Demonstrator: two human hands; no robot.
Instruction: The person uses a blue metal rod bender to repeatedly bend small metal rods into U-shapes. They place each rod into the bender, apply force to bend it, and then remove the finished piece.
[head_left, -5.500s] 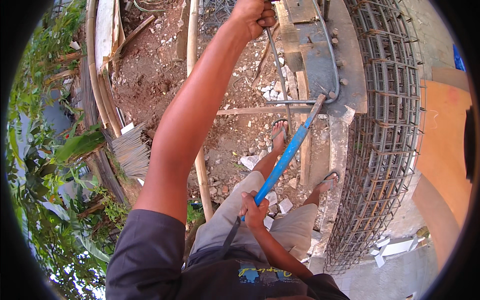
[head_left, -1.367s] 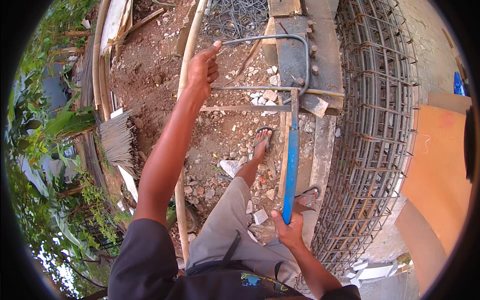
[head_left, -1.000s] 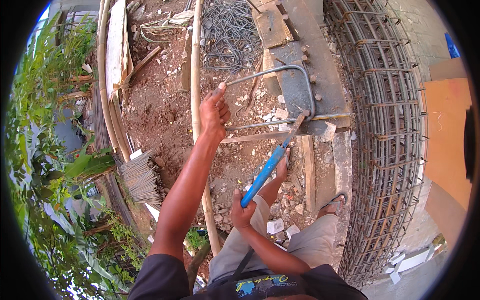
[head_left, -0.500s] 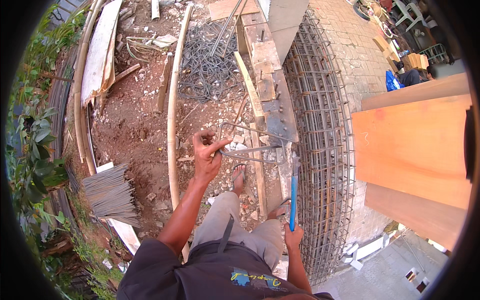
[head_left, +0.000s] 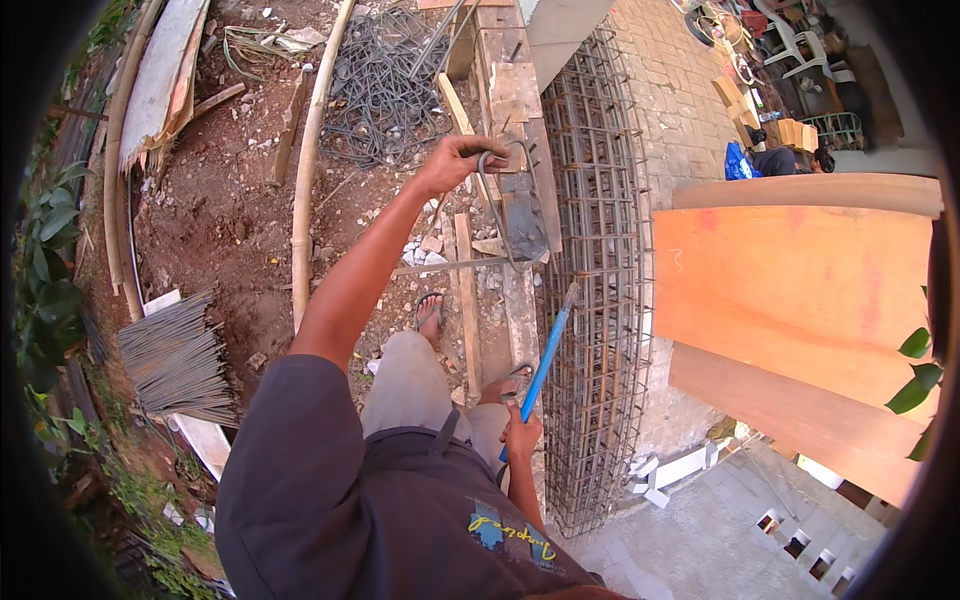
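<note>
My left hand (head_left: 460,165) is raised over the wooden bending bench (head_left: 512,95), its fingers closed on a partly bent steel bar (head_left: 493,205). The bar curves down past the bench's dark metal plate (head_left: 522,225) with upright pins, and a straight length of it runs off to the left. Low in front of me, my right hand (head_left: 521,434) grips the blue handle of a rebar bending tool (head_left: 545,368). Its metal head points up and away, tilted right beside the rebar cage, apart from the bar.
A long rebar cage (head_left: 595,300) lies just right of the bench. Orange plywood boards (head_left: 760,280) stand beyond it. A heap of bent steel stirrups (head_left: 385,90) lies far left, and a bundle of cut bars (head_left: 178,360) near left. A bamboo pole (head_left: 305,205) crosses the rubble. Another person (head_left: 790,162) is far right.
My left hand has moved up and right with the bar, which now stands turned more upright over the bench plate. The bending tool has tilted, and my right hand has risen slightly. The view has shifted.
</note>
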